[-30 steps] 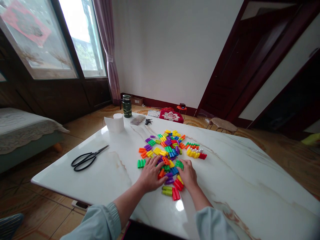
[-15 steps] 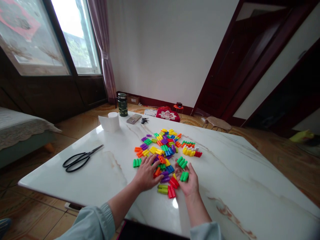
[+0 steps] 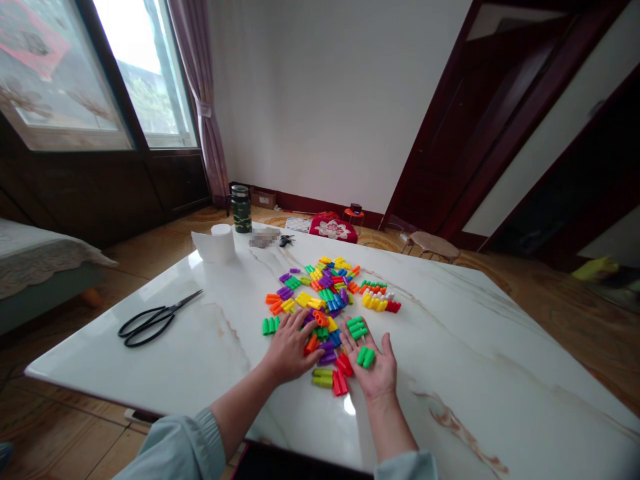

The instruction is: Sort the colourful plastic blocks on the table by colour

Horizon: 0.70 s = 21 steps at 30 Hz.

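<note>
My right hand (image 3: 376, 372) is palm up with its fingers spread. One green piece (image 3: 365, 357) lies on its palm, and another green piece (image 3: 357, 327) rests on its fingers. My left hand (image 3: 291, 348) is palm down on the near left side of a pile of coloured plastic pieces, fingers apart, beside an orange piece (image 3: 321, 318); whether anything is under its palm is hidden. Close to the hands lie a purple piece (image 3: 327, 353), a red piece (image 3: 340, 383) and a yellow-green piece (image 3: 323, 378). Rows of joined pieces (image 3: 375, 302) sit right of the pile.
Black scissors (image 3: 159, 320) lie on the left of the white marble table (image 3: 480, 347). Toward its far left edge stand a white paper roll (image 3: 220, 245) and a green flask (image 3: 241, 211), with keys (image 3: 287, 241) and a blurred flat object (image 3: 265, 238) beside them.
My right hand has opened out flatter, its thumb and fingers spread wider, with the green pieces still on it. My left hand has barely moved. The view has shifted slightly.
</note>
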Available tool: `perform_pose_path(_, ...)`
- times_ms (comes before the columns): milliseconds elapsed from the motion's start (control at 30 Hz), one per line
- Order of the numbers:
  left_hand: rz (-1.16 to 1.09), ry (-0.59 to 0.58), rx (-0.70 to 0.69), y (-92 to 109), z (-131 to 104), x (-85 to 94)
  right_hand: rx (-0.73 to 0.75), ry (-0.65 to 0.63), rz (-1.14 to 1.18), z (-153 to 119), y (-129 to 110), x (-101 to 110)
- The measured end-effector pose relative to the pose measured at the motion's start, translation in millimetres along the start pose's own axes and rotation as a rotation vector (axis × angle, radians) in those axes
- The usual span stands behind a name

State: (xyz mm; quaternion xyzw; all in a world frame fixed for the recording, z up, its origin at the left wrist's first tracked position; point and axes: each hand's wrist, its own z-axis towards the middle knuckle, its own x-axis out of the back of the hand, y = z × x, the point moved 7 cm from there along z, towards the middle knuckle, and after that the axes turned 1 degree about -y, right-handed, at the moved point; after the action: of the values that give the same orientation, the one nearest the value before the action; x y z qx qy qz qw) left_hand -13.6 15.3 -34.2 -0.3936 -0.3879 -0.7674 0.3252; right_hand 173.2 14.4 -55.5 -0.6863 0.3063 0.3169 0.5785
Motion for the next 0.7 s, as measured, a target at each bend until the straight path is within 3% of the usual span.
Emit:
perform_pose_path(233,-0.012,0.014,-0.003,0,-1,1.0,0.029,0.029,0.034,4,1,5)
perform_pose_path(433,-0.001,-0.004,-0.004,0,0,-0.6,0.062,0.121,0.039,23,-3,15)
perform_pose_path(700,0.009,-0.024,0.002,3,0,1.4,0.058,0.194,0.015,51,2,-1)
